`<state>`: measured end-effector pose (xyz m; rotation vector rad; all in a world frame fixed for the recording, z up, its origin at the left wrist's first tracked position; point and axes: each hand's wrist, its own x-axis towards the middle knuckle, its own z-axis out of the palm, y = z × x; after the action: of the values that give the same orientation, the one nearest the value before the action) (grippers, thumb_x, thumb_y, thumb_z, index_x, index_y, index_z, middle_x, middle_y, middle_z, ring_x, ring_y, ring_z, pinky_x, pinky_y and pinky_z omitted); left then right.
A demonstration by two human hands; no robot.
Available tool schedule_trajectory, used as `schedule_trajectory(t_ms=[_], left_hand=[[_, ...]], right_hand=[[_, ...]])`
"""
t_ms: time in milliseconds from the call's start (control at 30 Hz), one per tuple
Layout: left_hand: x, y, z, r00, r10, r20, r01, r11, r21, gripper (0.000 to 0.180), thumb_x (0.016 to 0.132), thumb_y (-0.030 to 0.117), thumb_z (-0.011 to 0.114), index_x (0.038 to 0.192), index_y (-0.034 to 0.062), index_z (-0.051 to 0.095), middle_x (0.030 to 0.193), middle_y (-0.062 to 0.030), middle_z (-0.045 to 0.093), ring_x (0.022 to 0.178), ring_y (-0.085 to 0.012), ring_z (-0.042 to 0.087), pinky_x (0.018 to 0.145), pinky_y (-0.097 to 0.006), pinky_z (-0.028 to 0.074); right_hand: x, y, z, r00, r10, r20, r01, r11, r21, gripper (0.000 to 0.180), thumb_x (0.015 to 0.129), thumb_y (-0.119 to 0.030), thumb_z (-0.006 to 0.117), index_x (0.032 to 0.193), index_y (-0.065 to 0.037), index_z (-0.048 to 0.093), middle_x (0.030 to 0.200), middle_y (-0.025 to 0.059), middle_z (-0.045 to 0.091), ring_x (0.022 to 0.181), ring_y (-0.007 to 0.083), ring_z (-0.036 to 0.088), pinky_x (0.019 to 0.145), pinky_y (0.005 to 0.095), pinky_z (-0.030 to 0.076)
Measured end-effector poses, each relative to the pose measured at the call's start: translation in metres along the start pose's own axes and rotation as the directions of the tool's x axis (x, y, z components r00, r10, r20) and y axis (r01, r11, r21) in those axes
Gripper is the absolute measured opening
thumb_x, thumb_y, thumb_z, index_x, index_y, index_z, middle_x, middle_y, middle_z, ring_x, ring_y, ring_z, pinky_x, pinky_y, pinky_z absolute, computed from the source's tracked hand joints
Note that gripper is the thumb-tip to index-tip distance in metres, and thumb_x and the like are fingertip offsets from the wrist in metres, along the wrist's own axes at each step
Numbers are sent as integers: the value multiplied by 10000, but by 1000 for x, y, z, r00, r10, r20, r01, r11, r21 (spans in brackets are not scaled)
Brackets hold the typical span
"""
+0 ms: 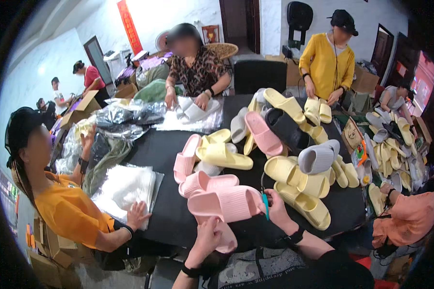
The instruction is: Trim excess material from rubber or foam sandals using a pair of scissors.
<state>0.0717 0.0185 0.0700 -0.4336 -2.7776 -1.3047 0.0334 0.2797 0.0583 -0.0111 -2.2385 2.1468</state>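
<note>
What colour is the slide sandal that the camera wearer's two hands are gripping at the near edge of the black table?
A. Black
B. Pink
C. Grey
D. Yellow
B. The left hand and the right hand both grip a pink slide sandal, with a thin teal tool held at the right hand; the yellow sandals and the grey sandal lie farther back on the black table.

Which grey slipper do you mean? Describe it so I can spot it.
Start at the black table, then the yellow slipper heap on its right half. The grey slipper sits on top of that heap, the only ribbed grey one among yellow pairs.
</note>
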Motion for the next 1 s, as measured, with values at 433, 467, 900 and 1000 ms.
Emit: schedule_trajectory(t_ms=[433,467,900,1000], left_hand=[[-14,-41,31,862,451,233,-506,795,335,381,734,65,537,1099,148,603,927,-6,587,1003,-194,516,924,-451,320],[-15,-42,35,850,449,275,-523,780,343,370,744,77,536,1103,142,596,955,-16,583,1005,-193,512,946,-471,307],[-44,-111,42,980,-194,-35,193,904,382,928,614,365,811,1330,13,337,1339,-310,359,1183,-484,410,921,-532,397],[-43,-101,30,944,-325,65,321,945,65,855,658,311,793,1283,-66,347,1139,-293,541,1093,-418,525,912,-429,435]], right_hand=[[5,-26,-97,992,111,55,-101,981,-164,532,728,-124,730,1174,25,481,898,108,623,796,139,609,677,283,505],[6,-25,-100,991,116,71,-100,974,-201,528,733,-126,725,1176,23,478,881,106,623,763,138,607,645,277,504],[2,45,-99,962,252,108,-226,952,-206,515,755,-126,706,1183,30,465,859,113,613,671,139,594,535,254,490],[8,45,-84,966,199,165,-155,957,-244,524,760,-126,701,1199,27,457,867,119,619,655,133,598,516,246,485]])
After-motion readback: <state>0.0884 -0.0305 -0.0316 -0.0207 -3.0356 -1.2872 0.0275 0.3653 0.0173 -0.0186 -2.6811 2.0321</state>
